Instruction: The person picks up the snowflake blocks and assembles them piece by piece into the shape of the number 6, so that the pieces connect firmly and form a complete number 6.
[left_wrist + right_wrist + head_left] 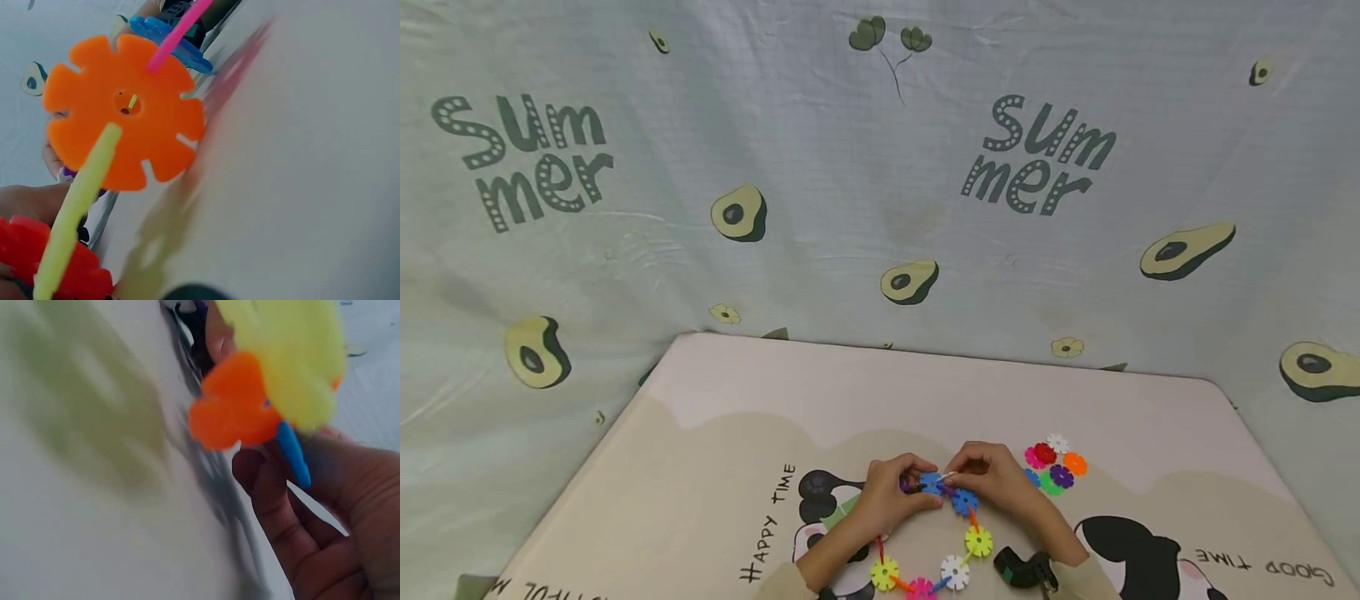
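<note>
In the head view a ring of notched discs joined by sticks lies low in the middle, with a yellow disc (978, 542), a white disc (955, 572) and a pink disc (921, 589). My left hand (887, 493) pinches a blue disc (931, 483) at its top. Close against it, my right hand (996, 477) pinches a small pale piece, mostly covered by the fingertips. A second blue disc (965, 502) hangs beside them. The left wrist view shows an orange disc (119, 147) with a yellow stick (75, 206); the right wrist view shows a blurred yellow disc (306, 356).
Loose discs, among them an orange one (1075, 463) and a purple one (1062, 476), lie grouped right of my right hand. A black object (1026, 571) is beside my right forearm. A printed cloth (820, 275) hangs behind the table (850, 392).
</note>
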`<state>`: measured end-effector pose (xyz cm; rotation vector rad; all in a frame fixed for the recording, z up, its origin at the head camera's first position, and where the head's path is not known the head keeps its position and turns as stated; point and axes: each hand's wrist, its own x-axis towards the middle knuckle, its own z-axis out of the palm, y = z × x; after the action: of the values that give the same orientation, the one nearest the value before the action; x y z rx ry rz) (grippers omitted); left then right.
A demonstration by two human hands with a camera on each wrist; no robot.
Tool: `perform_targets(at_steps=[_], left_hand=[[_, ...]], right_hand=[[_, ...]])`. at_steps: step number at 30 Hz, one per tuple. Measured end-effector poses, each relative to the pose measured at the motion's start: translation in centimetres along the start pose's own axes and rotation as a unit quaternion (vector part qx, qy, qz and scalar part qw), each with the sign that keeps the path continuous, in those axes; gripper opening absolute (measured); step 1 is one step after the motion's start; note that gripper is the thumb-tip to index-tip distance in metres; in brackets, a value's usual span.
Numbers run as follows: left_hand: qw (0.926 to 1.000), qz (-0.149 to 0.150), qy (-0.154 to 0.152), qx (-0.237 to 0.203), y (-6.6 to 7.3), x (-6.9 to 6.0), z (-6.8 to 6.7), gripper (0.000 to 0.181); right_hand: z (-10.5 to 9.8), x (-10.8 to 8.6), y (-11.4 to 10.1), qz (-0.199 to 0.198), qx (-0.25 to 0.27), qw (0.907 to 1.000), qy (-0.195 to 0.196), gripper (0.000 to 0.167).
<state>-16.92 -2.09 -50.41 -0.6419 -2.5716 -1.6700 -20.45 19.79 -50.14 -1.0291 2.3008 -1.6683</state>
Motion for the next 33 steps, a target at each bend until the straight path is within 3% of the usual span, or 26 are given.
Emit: perform_targets(at_steps=[7, 15, 19, 26, 33], left_hand=[[0.9991, -0.001, -0.007, 0.041, 0.1, 0.0, -0.1, 0.033], [0.9982, -0.011, -0.015, 0.056, 0.1, -0.1, -0.2, 0.03], [0.9987, -0.014, -0.006, 0.048, 0.3, -0.2, -0.2, 0.028], [0.9984, -0.006, 0.006, 0.055, 0.5, -0.2, -0.3, 0.028], [0.9982, -0.029, -0.006, 0.051, 0.6, 0.0, -0.3, 0.031]], right_hand=[[-1.1, 0.1, -0.7, 0.006, -0.04, 0.9988, -0.03, 0.007], [-4.2, -1.0, -1.7, 0.023, -0.099, 0.9946, -0.022, 0.008], [-5.7, -1.8, -2.0, 0.048, -0.12, 0.9909, -0.036, 0.009], [-6.8, -2.6, -2.0, 0.097, -0.143, 0.9813, -0.086, 0.034], [-6.7, -2.8, -2.0, 0.134, -0.153, 0.9754, -0.086, 0.031]])
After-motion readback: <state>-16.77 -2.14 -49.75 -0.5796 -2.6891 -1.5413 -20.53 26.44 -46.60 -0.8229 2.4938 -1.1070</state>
